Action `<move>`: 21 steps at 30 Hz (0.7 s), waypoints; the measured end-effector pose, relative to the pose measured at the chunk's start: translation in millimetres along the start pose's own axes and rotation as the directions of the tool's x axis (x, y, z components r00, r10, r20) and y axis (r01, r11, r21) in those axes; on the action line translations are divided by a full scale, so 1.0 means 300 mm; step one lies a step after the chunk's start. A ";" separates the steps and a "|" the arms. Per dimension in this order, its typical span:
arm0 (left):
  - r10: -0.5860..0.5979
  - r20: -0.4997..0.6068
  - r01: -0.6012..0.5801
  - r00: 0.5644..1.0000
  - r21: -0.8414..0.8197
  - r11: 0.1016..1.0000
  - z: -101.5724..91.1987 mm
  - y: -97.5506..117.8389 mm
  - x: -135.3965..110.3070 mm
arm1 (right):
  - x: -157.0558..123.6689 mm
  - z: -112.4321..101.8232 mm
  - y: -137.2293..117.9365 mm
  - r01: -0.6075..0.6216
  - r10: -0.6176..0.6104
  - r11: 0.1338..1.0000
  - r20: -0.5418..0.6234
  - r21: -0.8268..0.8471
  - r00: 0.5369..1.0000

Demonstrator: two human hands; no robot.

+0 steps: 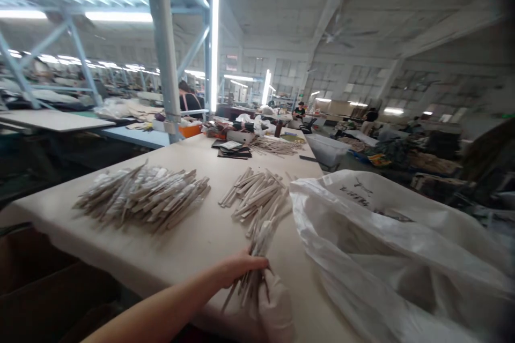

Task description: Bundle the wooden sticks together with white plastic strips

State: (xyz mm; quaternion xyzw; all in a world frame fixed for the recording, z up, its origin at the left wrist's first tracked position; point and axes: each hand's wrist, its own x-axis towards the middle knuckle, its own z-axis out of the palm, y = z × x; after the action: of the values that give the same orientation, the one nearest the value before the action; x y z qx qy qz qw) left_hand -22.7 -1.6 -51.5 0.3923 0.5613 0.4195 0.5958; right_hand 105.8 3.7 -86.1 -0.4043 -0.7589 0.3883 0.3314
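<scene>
My left hand point(241, 267) reaches in from the bottom and is closed around a bundle of thin, pale strips point(261, 238), its thumb lying across them. The lower strip ends fan out beneath the hand. My right hand point(276, 300), in what looks like a pale glove, presses against the right side of the same bundle with its fingers curled; part of it is blurred. Just beyond the bundle lies a loose pile of similar strips point(259, 190). A larger heap of strips point(147, 198), partly wrapped in clear plastic, rests on the left side of the table.
The pale-topped table point(201, 246) runs away from me. A big white plastic sack point(386, 246) gapes at its right edge. Farther back lie dark flat pieces point(231, 149) and more strips point(276, 144). A metal post point(163, 37) stands left. People work in the distance.
</scene>
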 end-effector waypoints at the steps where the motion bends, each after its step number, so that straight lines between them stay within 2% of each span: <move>1: 0.010 -0.005 -0.011 1.000 -0.046 0.999 -0.024 0.003 -0.023 | 0.015 0.018 -0.010 0.025 -0.026 0.998 0.012 0.061 1.000; 5: 0.073 -0.051 -0.080 0.996 -0.141 0.987 -0.148 0.028 -0.092 | 0.078 0.093 -0.055 0.085 -0.102 0.954 0.043 0.289 0.994; 8: 0.108 -0.059 -0.115 0.992 -0.129 0.985 -0.243 0.058 -0.129 | 0.124 0.146 -0.091 0.095 -0.130 0.900 0.055 0.425 0.990; 11: 0.118 -0.055 -0.123 0.991 -0.089 0.988 -0.307 0.084 -0.152 | 0.176 0.192 -0.120 0.071 -0.128 0.847 0.071 0.526 0.989; 12: 0.123 -0.056 -0.126 0.991 -0.064 0.990 -0.324 0.090 -0.156 | 0.193 0.204 -0.124 0.057 -0.120 0.832 0.078 0.552 0.990; 14: 0.130 -0.122 -0.107 0.984 0.182 0.978 -0.360 0.100 -0.154 | 0.220 0.222 -0.121 0.024 -0.100 0.808 0.096 0.589 0.990; 15: 0.138 -0.188 -0.063 0.972 0.360 0.931 -0.384 0.104 -0.148 | 0.229 0.225 -0.112 0.005 -0.085 0.800 0.105 0.599 0.991; 17: 0.177 -0.348 0.104 0.921 0.656 0.748 -0.446 0.114 -0.125 | 0.234 0.215 -0.075 -0.035 -0.044 0.794 0.114 0.606 0.992; 18: 0.197 -0.420 0.199 0.886 0.727 0.657 -0.483 0.118 -0.110 | 0.232 0.201 -0.048 -0.053 -0.020 0.794 0.113 0.605 0.993; 21: 0.233 -0.562 0.403 0.794 0.772 0.492 -0.585 0.123 -0.070 | 0.213 0.130 0.055 -0.093 0.046 0.798 0.094 0.596 0.995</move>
State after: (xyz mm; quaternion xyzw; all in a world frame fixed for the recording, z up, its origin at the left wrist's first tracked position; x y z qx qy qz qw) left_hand -200.5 -9.4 -20.7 0.4513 0.8708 0.1486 0.1265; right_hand 50.7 52.9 -106.9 -0.2918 -0.5939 0.6347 0.3991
